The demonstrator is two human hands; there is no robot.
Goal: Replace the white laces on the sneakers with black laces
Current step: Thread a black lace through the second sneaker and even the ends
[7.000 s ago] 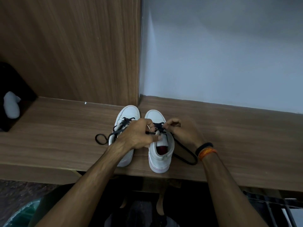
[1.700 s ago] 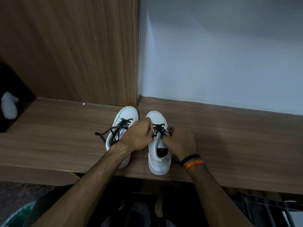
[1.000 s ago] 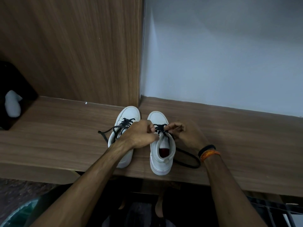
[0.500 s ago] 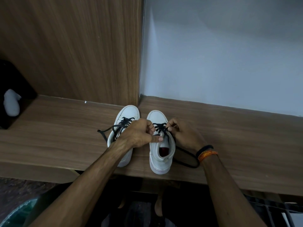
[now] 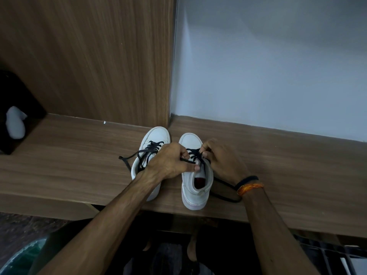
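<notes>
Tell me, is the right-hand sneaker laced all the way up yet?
Not yet. On the right sneaker the black lace crosses only the front eyelets; its loose end trails on the wooden shelf.

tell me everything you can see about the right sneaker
The right sneaker is white, high-collared, with a red insole showing inside. It stands upright on the wooden bench, toe to the wall, beside the left sneaker. A black lace crosses its eyelets; a loose end loops onto the bench at its right. The left hand and right hand pinch the lace.
</notes>
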